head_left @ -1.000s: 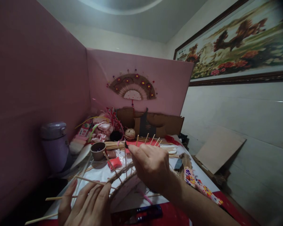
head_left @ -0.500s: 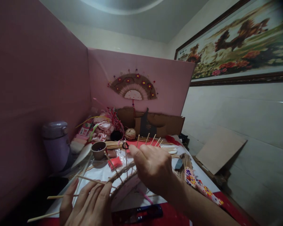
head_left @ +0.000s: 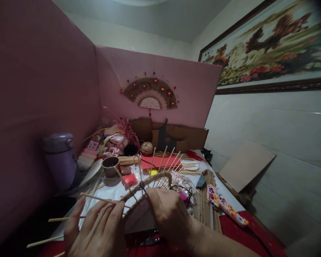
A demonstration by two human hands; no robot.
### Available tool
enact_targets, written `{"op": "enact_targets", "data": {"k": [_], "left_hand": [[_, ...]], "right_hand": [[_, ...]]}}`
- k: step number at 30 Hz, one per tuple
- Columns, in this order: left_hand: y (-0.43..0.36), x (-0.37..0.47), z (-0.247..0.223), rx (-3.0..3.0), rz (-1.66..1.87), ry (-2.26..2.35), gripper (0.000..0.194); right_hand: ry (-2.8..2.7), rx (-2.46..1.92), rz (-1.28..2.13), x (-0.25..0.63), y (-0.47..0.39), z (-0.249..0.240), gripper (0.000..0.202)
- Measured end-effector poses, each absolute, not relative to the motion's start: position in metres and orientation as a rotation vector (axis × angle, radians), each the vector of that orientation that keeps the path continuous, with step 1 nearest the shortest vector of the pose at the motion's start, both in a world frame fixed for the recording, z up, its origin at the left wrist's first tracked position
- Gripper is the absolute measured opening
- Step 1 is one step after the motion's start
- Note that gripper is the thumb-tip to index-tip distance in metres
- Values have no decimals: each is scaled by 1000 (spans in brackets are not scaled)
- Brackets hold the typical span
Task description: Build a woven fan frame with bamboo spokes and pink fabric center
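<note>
A half-round frame of wooden sticks with a twine-wrapped rim [head_left: 131, 192] lies between my hands at the bottom centre. Several sticks fan outward from it. My left hand [head_left: 96, 226] rests on its left part, fingers spread, with sticks passing under and between them. My right hand [head_left: 167, 214] is closed at the rim, thumb and forefinger pinched beside a dark cord [head_left: 142, 185] that crosses the rim at one stick. What the right fingertips grip is too small to make out.
Behind stand a brown cup [head_left: 111, 167], a purple flask [head_left: 61, 162], a twine ball [head_left: 146, 148] and red paper [head_left: 160, 162]. A flowered glue gun [head_left: 226, 205] lies right. A finished fan [head_left: 151, 93] hangs on the pink board [head_left: 187, 85].
My right hand has moved down and closer to the rim, uncovering the red paper, a yellow piece and more of the sticks. My left hand stays on the frame. The view has shifted slightly.
</note>
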State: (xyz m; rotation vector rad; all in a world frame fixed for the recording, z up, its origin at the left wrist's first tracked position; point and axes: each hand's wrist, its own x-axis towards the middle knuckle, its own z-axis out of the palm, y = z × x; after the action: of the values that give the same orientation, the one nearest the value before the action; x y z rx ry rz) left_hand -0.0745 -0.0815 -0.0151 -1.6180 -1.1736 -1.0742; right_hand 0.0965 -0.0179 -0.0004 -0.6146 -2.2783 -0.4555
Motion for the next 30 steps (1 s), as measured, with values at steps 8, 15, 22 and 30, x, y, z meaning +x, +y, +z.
{"op": "enact_targets", "data": {"k": [8, 15, 22, 30], "left_hand": [[-81, -72, -17, -1620, -1072, -1194, 22], [-81, -74, -14, -1648, -1053, -1172, 20], [-83, -72, -14, -1640, -1046, -1195, 21], [-82, -73, -15, -1627, -1001, -1177, 20]], "right_hand": [[-2244, -655, -266, 88, -27, -10, 16], [-2129, -811, 309, 84, -32, 4, 27], [-1900, -868, 930, 84, -37, 11, 29], [-1554, -810, 1376, 76, -31, 2, 24]]}}
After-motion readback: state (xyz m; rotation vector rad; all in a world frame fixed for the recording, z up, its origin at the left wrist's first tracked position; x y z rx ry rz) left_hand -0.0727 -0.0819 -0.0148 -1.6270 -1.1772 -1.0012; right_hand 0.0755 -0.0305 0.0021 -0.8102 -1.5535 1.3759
